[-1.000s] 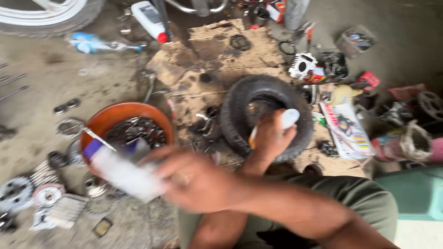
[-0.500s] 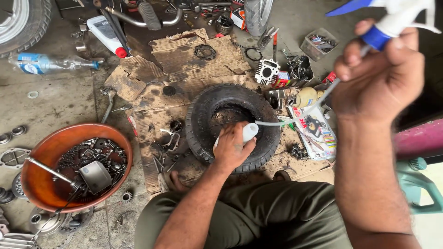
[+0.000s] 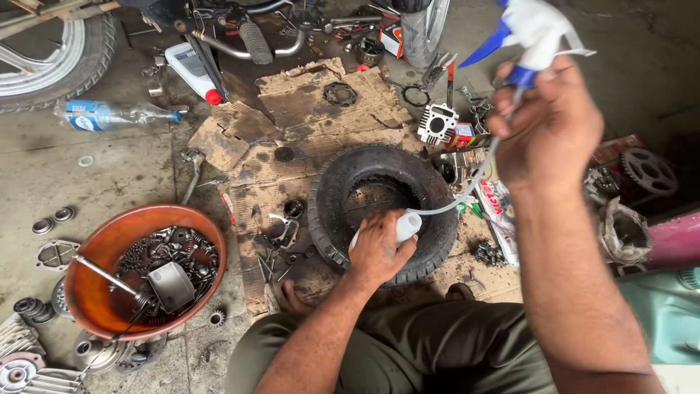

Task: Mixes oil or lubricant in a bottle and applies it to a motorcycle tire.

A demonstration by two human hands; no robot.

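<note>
The white bottle [image 3: 405,226] lies on the tyre [image 3: 379,211] rim, clenched in the left hand [image 3: 379,252]. Its tube [image 3: 477,182] rises up-right to the spray head [image 3: 532,33], gripped high by the right hand [image 3: 550,131]. An orange bowl [image 3: 91,292] sits well left.

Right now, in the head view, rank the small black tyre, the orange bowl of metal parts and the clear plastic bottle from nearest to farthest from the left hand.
1. Small black tyre: directly under the left hand, touching.
2. Orange bowl of metal parts: on the floor, far left.
3. Clear plastic bottle: lying upper left, by the wheel.
</note>
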